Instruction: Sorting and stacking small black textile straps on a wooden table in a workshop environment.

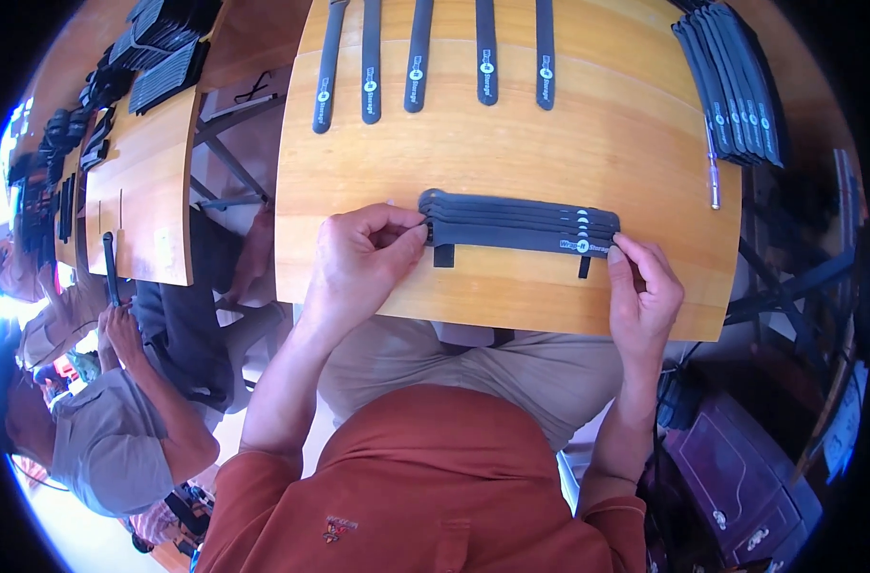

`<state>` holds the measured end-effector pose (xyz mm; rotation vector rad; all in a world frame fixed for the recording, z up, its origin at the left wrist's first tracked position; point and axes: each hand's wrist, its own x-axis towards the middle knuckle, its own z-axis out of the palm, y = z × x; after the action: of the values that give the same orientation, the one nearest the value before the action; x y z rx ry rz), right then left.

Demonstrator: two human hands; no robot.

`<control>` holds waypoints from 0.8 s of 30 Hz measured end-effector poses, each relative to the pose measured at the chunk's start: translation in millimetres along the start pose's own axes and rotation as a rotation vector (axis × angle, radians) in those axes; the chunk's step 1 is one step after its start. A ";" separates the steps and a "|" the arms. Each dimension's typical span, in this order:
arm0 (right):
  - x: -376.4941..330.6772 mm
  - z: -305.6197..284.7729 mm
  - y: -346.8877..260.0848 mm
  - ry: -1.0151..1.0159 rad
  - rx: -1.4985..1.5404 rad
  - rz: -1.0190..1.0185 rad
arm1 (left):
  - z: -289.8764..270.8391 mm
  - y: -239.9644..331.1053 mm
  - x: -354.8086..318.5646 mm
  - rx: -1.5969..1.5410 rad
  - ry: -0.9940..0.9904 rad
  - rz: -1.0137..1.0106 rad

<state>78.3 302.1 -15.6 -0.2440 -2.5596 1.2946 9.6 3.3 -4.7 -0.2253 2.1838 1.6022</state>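
Head view: strap stack (521, 222) between left hand (363, 256), right hand (643, 291).

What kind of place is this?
Probably a small workshop or packing room: rows of black straps lie sorted on wooden tables, the hands square up a stack of straps, and another person works at a neighbouring table.
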 end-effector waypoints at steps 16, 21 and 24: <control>0.9 1.1 3.8 -0.003 0.016 -0.002 | -1.2 -2.8 1.1 0.042 0.013 0.002; 2.1 0.7 4.6 -0.010 0.008 -0.016 | -0.9 -1.9 0.7 0.038 0.017 0.007; 2.2 0.9 4.8 -0.008 -0.001 -0.024 | -1.0 -0.2 0.7 0.080 0.010 0.006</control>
<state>76.1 304.8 -19.7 -0.2074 -2.5623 1.2879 8.8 2.3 -4.9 -0.2034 2.2523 1.5168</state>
